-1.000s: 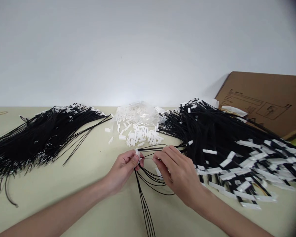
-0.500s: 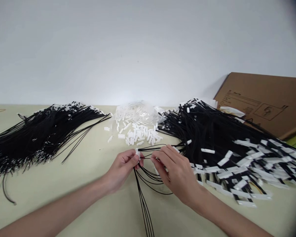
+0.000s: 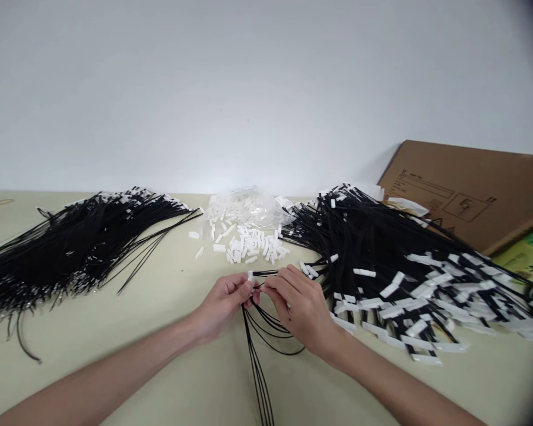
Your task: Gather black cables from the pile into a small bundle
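My left hand [image 3: 224, 302] pinches a small white plastic connector [image 3: 250, 276] between thumb and fingers, low in the middle of the table. My right hand [image 3: 299, 307] is right beside it, its fingers closed on thin black wires [image 3: 266, 322] that loop under both hands and trail toward me. The fingertips of both hands nearly touch at the connector. Just beyond the hands lies a loose pile of small white connectors [image 3: 244, 244] spilling from a clear plastic bag [image 3: 244, 207].
A big heap of black wires [image 3: 71, 248] covers the table's left side. A larger heap of black wires with white labels [image 3: 404, 272] fills the right. A flat brown cardboard box [image 3: 466, 192] leans at the back right, with green paper [image 3: 528, 254] beside it. A white wall stands behind.
My right hand has moved left, closing the gap to my left hand and the connector. The view has shifted slightly, so the box sits lower.
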Demonstrator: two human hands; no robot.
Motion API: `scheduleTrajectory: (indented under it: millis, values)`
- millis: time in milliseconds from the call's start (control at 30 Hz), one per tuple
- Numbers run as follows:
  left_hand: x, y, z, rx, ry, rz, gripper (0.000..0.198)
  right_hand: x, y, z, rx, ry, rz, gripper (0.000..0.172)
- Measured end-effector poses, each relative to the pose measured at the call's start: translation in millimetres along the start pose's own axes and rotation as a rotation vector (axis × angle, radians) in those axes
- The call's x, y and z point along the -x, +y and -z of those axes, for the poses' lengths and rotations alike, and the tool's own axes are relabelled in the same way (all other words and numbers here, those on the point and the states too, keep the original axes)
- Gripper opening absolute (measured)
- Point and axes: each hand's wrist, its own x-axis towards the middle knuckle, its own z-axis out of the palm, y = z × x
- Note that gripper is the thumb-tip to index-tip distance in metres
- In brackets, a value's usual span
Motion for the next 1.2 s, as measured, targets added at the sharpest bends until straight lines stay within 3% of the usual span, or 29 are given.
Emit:
scheduleTrajectory:
  millis: [233, 400, 567, 800, 1033, 1200]
  values:
    - [-6, 0, 0.6, 0.142, 0.051, -0.009, 0.022, -1, -2, 0, -0.026, 0.016, -0.025, 0.011]
    - [-11, -3, 4.2, 0.326, 0.124, 0.013, 0.021, 1, -8, -1, -0.046, -0.05, 0.161, 0.015]
    - [-13, -5, 5.5, 0.355, 0.142, 0.028, 0.021, 4, -7, -9, -0.027, -0.103, 0.208, 0.012]
    - [-12, -4, 5.3, 0.413, 0.141, 0.027, 0.021, 5, -1, -16, 0.032, -0.057, 0.239, 0.015]
    - [-11, -3, 6.4, 0.456, 0.182, 0.064, 0.024, 3, 3, -29, 0.044, 0.011, 0.363, 0.012]
    - [-13, -3, 7.4, 0.494, 0.208, 0.075, 0.021, 0, 2, -33, 0.048, 0.023, 0.347, 0.011]
